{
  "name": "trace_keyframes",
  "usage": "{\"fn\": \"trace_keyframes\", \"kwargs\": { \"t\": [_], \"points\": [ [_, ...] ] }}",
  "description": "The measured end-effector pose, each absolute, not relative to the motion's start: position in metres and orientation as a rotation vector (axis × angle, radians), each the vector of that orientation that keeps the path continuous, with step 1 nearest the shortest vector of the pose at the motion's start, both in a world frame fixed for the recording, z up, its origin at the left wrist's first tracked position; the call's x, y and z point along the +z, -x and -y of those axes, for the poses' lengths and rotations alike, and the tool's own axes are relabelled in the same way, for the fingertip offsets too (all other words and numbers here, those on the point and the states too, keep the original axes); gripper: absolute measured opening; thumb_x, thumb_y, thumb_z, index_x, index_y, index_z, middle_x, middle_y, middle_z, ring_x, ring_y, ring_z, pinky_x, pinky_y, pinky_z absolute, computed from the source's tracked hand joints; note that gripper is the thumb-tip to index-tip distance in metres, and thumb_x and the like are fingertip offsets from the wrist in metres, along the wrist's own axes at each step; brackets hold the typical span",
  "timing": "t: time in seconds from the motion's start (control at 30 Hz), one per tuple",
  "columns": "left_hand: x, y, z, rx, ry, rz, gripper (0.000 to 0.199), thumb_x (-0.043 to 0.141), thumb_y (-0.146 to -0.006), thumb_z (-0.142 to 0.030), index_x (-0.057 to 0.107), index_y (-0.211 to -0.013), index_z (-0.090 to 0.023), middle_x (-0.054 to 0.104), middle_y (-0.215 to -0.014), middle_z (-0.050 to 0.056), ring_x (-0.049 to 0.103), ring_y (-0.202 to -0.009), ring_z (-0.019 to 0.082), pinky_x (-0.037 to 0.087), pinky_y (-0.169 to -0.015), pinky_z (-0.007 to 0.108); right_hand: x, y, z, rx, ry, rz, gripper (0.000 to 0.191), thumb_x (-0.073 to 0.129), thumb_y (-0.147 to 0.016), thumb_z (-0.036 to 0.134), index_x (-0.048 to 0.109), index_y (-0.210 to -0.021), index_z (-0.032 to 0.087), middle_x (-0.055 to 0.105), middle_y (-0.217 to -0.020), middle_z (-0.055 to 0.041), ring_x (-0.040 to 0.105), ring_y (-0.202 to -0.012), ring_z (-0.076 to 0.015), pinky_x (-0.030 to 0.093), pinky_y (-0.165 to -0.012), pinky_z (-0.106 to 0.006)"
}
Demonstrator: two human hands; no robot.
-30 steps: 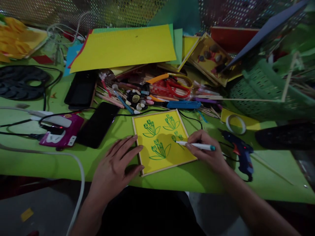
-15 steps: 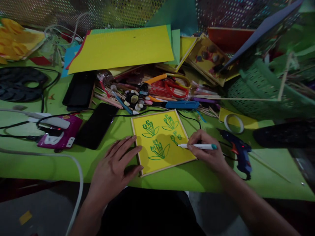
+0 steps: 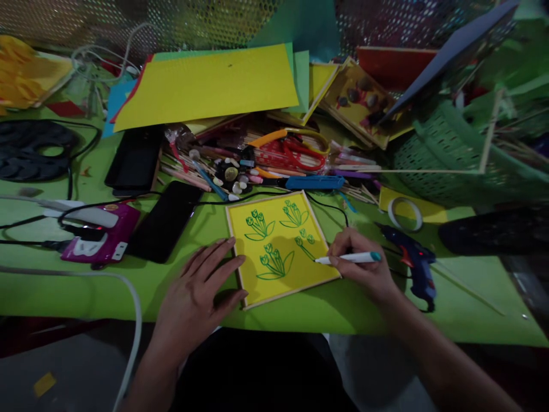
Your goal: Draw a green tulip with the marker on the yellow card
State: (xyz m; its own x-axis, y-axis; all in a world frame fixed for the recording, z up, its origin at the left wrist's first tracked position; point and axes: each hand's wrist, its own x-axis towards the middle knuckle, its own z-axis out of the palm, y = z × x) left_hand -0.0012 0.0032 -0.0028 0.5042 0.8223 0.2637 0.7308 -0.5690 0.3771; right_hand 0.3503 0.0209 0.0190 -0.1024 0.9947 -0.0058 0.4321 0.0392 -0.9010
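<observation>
A yellow card with a thin wooden frame (image 3: 257,293) lies on the green table in front of me, slightly turned. Green tulip drawings cover parts of it; three bunches have stems and leaves, and at the right are small blooms with a stem line. My right hand (image 3: 362,266) pinches a white felt-tip pen (image 3: 354,258) with a green end, its tip touching the card at the bottom of that line. Fingers spread, my left hand (image 3: 206,286) rests flat at the card's left edge, fingertips on the frame.
Behind the card lie scissors (image 3: 295,147), a blue cutter (image 3: 315,182), sticks and yellow paper (image 3: 206,86). On the left are a phone (image 3: 167,223) and a purple power socket (image 3: 103,234) with cables. A glue gun (image 3: 412,260), tape roll (image 3: 405,214) and green basket (image 3: 441,154) stand right.
The pen tip has moved slightly down and right, leaving a longer green stem line under the bloom. My left hand stays at the frame, and the view has shifted a little.
</observation>
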Motion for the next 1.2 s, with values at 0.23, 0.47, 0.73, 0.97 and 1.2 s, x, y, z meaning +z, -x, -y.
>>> {"fn": "trace_keyframes", "kwargs": {
  "t": [0.23,0.47,0.73,0.97,1.2],
  "points": [
    [-0.0032,0.0022,-0.0035,0.625,-2.554,-1.325,0.045,0.066,-0.099,-0.038,0.06,-0.142,-0.026,0.057,-0.158,0.011,0.056,-0.143,0.03,0.047,-0.118,0.051,0.017,-0.3531,-0.0178,1.054,1.469,1.601,0.017,0.073,-0.083,0.032,0.06,-0.074,0.025,0.06,-0.066,-0.001,0.052,-0.058,-0.02,0.037,-0.053,-0.034],
    [-0.0021,0.001,-0.0047,0.632,-2.579,-1.315,0.044,0.064,-0.1,-0.038,0.059,-0.142,-0.025,0.057,-0.158,0.012,0.056,-0.143,0.03,0.047,-0.117,0.051,0.0155,-0.3542,-0.0182,1.006,1.416,1.489,0.018,0.074,-0.084,0.03,0.062,-0.073,0.024,0.058,-0.068,0.0003,0.05,-0.059,-0.0172,0.036,-0.053,-0.032],
    [-0.0022,0.002,-0.0042,0.614,-2.59,-1.317,0.045,0.065,-0.1,-0.038,0.058,-0.142,-0.024,0.056,-0.159,0.011,0.056,-0.143,0.03,0.046,-0.118,0.051,0.0186,-0.3523,-0.0176,1.026,1.463,1.548,0.017,0.073,-0.084,0.029,0.06,-0.074,0.023,0.057,-0.065,0.0019,0.048,-0.056,-0.0155,0.035,-0.052,-0.03],
    [-0.0009,0.0026,-0.0037,0.589,-2.597,-1.32,0.046,0.065,-0.1,-0.036,0.057,-0.144,-0.024,0.055,-0.159,0.012,0.054,-0.145,0.03,0.044,-0.12,0.051,0.0156,-0.3542,-0.0166,1.03,1.446,1.53,0.017,0.073,-0.085,0.03,0.061,-0.075,0.024,0.058,-0.067,0.0009,0.049,-0.057,-0.0168,0.035,-0.053,-0.031],
    [-0.0026,0.0022,-0.0036,0.594,-2.575,-1.325,0.047,0.066,-0.099,-0.036,0.059,-0.143,-0.024,0.054,-0.161,0.011,0.054,-0.146,0.03,0.045,-0.119,0.05,0.013,-0.3553,-0.0167,1.01,1.404,1.581,0.017,0.075,-0.083,0.027,0.061,-0.074,0.023,0.058,-0.065,0.0018,0.05,-0.055,-0.0154,0.036,-0.051,-0.029]
  ]
}}
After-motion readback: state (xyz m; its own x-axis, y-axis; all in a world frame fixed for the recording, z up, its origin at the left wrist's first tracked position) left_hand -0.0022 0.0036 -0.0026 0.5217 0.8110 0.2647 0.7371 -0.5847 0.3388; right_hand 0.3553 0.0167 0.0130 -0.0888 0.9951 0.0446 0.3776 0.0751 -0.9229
